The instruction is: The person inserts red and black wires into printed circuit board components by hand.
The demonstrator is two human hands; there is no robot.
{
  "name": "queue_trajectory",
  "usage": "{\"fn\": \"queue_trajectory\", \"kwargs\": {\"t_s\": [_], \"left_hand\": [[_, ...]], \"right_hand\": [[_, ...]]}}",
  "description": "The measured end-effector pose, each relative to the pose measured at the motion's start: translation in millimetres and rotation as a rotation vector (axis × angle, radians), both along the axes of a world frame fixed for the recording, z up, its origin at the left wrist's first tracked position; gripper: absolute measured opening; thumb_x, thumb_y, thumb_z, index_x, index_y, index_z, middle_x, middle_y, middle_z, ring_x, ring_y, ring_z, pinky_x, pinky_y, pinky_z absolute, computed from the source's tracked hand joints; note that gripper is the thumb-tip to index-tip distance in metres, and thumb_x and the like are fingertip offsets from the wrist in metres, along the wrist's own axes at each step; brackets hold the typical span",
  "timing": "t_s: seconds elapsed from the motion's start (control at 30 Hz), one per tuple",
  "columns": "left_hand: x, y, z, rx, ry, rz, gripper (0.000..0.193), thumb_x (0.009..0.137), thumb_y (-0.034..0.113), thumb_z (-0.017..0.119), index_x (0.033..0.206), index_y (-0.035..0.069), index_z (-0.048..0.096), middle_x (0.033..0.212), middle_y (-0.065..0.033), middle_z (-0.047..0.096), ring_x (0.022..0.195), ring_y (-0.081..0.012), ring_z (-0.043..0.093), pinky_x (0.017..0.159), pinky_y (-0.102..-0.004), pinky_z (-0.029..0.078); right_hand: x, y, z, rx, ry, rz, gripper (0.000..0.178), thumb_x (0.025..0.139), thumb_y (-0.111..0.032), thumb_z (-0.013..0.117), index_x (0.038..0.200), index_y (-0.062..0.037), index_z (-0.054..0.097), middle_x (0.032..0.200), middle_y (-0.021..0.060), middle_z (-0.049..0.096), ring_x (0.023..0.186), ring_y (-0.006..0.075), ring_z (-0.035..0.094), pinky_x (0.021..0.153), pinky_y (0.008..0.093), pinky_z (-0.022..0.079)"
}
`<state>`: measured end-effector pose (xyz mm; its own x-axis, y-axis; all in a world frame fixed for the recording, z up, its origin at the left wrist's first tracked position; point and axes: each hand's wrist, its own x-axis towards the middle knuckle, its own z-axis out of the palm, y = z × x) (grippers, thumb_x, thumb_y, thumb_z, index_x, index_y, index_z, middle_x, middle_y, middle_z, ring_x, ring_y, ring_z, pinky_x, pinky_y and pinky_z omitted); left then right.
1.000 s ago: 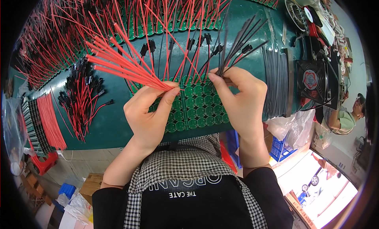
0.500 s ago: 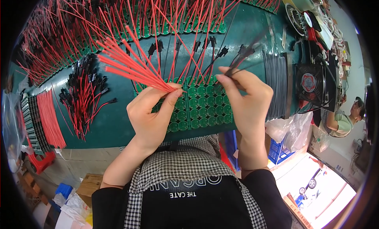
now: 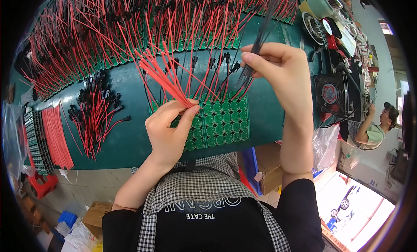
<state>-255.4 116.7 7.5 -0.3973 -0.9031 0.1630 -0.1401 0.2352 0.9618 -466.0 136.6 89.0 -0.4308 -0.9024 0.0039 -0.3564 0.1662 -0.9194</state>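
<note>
My left hand point(image 3: 170, 129) pinches a fan of short red wires point(image 3: 160, 74) by their lower ends, just above a green panel of round circuit boards point(image 3: 219, 123) on the dark green table point(image 3: 130, 139). My right hand point(image 3: 282, 71) is raised above the panel's right side and grips a thin bundle of black wires point(image 3: 260, 39) that points up and away. Several red and black leads stand from the panel's far rows between the two hands.
Rows of wired green boards point(image 3: 108, 39) fill the table's far side. A loose pile of red-black connector leads point(image 3: 95, 115) and a flat bundle of red wires point(image 3: 56, 136) lie at left. A black fan point(image 3: 332, 97) stands at right; another person point(image 3: 375, 128) sits beyond it.
My right hand has lifted up and to the right, carrying the black wires away from the panel. My left hand stays at the panel with the red wires.
</note>
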Motion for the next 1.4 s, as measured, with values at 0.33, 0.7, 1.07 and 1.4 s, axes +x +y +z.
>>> {"fn": "queue_trajectory", "kwargs": {"t_s": [0.33, 0.7, 1.07, 1.4], "left_hand": [[-2, 1, 2, 0.005, 0.006, -0.012, 0.009, 0.077, -0.001, 0.070, 0.085, -0.004, 0.067, 0.079, -0.0109, 0.068, 0.067, -0.0165, 0.064, 0.062, -0.0260, 0.051], [0, -2, 22, -0.074, -0.017, -0.322, 0.010, 0.074, 0.000, 0.071, 0.083, -0.002, 0.068, 0.101, -0.0123, 0.068, 0.092, -0.0223, 0.064, 0.078, -0.0304, 0.050], [-9, 16, 17, 0.114, 0.094, -0.659, 0.008, 0.078, 0.004, 0.070, 0.085, 0.000, 0.069, 0.092, -0.0106, 0.068, 0.083, -0.0205, 0.066, 0.074, -0.0314, 0.053], [-18, 10, 13, 0.125, 0.027, -0.217, 0.009, 0.074, -0.001, 0.072, 0.083, -0.001, 0.070, 0.085, -0.0109, 0.069, 0.081, -0.0194, 0.068, 0.069, -0.0277, 0.052]], "right_hand": [[-1, -14, 6, 0.093, 0.018, 0.089, 0.020, 0.079, -0.010, 0.070, 0.080, 0.0086, 0.065, 0.067, 0.0053, 0.065, 0.060, 0.0078, 0.060, 0.055, 0.0212, 0.047], [-2, 59, 60, -0.106, -0.064, -0.055, 0.016, 0.079, -0.007, 0.068, 0.086, 0.0063, 0.066, 0.078, 0.0104, 0.066, 0.067, 0.0139, 0.064, 0.059, 0.0213, 0.048], [3, 68, 18, -0.016, -0.442, 0.058, 0.017, 0.076, -0.003, 0.070, 0.089, 0.0080, 0.065, 0.074, 0.0132, 0.067, 0.062, 0.0181, 0.066, 0.057, 0.0239, 0.052], [17, 66, -28, -0.085, -0.087, -0.104, 0.009, 0.079, 0.000, 0.070, 0.084, 0.0070, 0.067, 0.082, 0.0084, 0.069, 0.073, 0.0107, 0.066, 0.065, 0.0224, 0.053]]}}
